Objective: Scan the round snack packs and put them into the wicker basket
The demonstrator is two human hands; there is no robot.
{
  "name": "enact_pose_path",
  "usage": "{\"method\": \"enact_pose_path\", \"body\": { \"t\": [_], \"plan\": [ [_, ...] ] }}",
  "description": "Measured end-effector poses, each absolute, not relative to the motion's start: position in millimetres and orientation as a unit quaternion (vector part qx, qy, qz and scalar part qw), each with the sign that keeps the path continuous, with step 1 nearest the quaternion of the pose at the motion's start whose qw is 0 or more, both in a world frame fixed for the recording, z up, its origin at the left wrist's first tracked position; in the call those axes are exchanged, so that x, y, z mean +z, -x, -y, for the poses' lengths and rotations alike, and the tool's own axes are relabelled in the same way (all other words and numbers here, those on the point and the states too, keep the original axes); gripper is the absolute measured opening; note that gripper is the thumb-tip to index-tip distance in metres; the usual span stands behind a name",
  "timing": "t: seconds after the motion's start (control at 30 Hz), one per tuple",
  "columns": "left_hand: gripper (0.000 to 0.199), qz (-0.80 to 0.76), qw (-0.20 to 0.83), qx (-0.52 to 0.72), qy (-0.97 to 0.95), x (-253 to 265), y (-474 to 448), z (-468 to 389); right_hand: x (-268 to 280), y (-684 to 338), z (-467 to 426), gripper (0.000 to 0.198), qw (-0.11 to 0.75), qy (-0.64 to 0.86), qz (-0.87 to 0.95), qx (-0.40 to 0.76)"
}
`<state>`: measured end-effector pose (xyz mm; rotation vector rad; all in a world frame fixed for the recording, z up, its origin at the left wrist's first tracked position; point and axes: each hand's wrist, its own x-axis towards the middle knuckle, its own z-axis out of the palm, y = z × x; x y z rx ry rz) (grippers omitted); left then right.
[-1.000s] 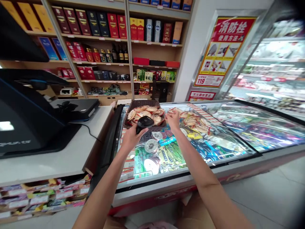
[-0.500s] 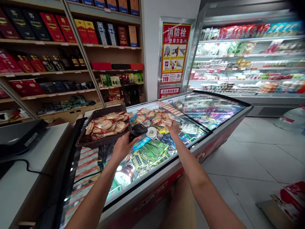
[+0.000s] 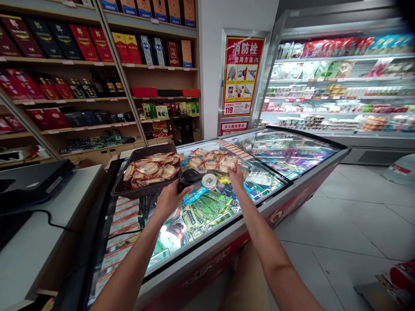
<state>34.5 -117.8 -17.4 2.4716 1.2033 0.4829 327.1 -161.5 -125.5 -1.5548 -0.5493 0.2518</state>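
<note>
My left hand [image 3: 170, 198] is wrapped round the handle of a black handheld barcode scanner [image 3: 190, 176], held above the glass top of a chest freezer [image 3: 275, 179]. In my right hand [image 3: 236, 178] is a clear, red-edged packet of round crackers [image 3: 228, 163], gripped by its near edge. Several similar packets [image 3: 210, 164] lie on the glass just left of it. Left of the scanner stands a dark brown woven basket [image 3: 129, 191] piled with more cracker packets [image 3: 151, 168].
A grey counter [image 3: 68, 207] with a black device [image 3: 35, 183] stands on the left. Shelves of boxed goods [image 3: 82, 41] fill the back left. A lit refrigerated display [image 3: 340, 82] stands at the back right, and a large clear bottle [image 3: 402, 170] rests on the floor.
My right hand has drawn a cracker packet up, and it now shows plainly in the fingers. The scanner stays about where it was. The view has shifted slightly.
</note>
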Motion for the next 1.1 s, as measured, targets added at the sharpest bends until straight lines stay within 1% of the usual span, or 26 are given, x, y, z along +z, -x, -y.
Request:
{"method": "enact_pose_path", "body": {
  "t": [0.07, 0.17, 0.3, 0.5, 0.57, 0.67, 0.87, 1.0, 1.03, 1.1],
  "plan": [
    [0.045, -0.43, 0.179, 0.181, -0.866, -16.1, -25.3, 115.6, -109.6, -302.5, 162.0, 0.034, 0.692, 0.655, 0.265, 0.152],
    [0.048, -0.443, 0.18, 0.203, -0.855, -15.0, -6.1, 111.5, -88.0, -265.1, 158.5, 0.029, 0.677, 0.627, 0.323, 0.208],
    [0.047, -0.455, 0.183, 0.232, -0.84, -16.7, 26.0, 106.0, -71.4, -223.5, 147.6, 0.026, 0.641, 0.616, 0.405, 0.213],
    [0.046, -0.467, 0.195, 0.266, -0.82, -20.3, 72.5, 101.7, -62.9, -172.9, 122.8, 0.033, 0.609, 0.578, 0.474, 0.264],
    [0.048, -0.474, 0.198, 0.272, -0.814, -20.1, 86.8, 101.0, -62.3, -158.6, 113.5, 0.03, 0.603, 0.576, 0.484, 0.265],
    [0.051, -0.494, 0.201, 0.276, -0.8, -19.0, 107.2, 100.1, -62.7, -140.0, 98.1, 0.025, 0.598, 0.588, 0.476, 0.265],
    [0.051, -0.531, 0.2, 0.274, -0.776, -18.6, 138.5, 99.6, -55.7, -109.3, 51.1, 0.02, 0.627, 0.586, 0.357, 0.369],
    [0.052, -0.543, 0.204, 0.271, -0.769, -19.9, 149.2, 98.8, -41.2, -90.7, 13.6, 0.018, 0.635, 0.564, 0.351, 0.394],
    [0.052, -0.544, 0.206, 0.271, -0.767, -20.2, 150.5, 98.2, -38.2, -86.9, 6.9, 0.019, 0.636, 0.561, 0.359, 0.39],
    [0.053, -0.547, 0.208, 0.27, -0.765, -20.8, 151.1, 96.5, -35.4, -82.3, -0.4, 0.029, 0.633, 0.555, 0.376, 0.388]
  ]
}}
